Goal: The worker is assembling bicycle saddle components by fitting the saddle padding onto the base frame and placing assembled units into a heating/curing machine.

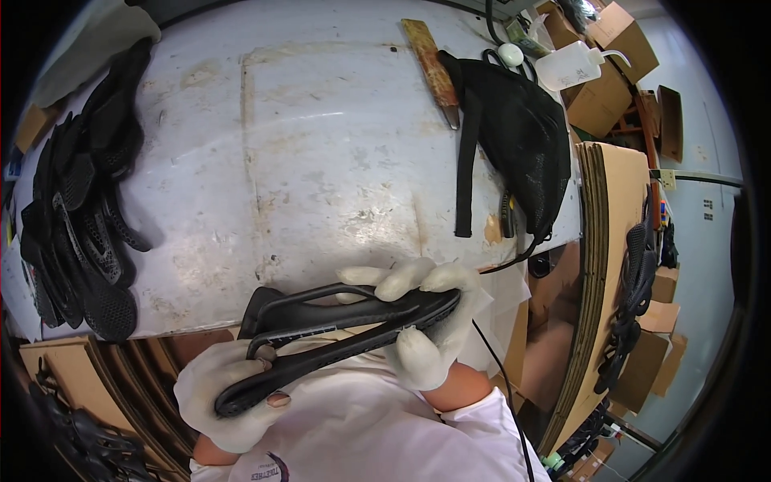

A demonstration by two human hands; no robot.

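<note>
Both my hands wear white gloves and hold a long black moulded piece (345, 347) in front of my body, near the table's front edge. The piece has a rounded end and a long open slot between two curved bars; its exact kind I cannot make out. My left hand (217, 390) is closed around its lower left end, with bare fingertips showing through the glove. My right hand (438, 321) grips the upper right end, fingers over the far side and thumb on the near side. The piece tilts up toward the right.
The worn white table (321, 161) bears a pile of black mesh-patterned pieces (88, 217) at left. At right lie a black fabric bag (522, 136), a stained scraper-like strip (432, 68) and a white squeeze bottle (570, 66). Boards (598, 241) and cardboard boxes (598, 100) stand beyond.
</note>
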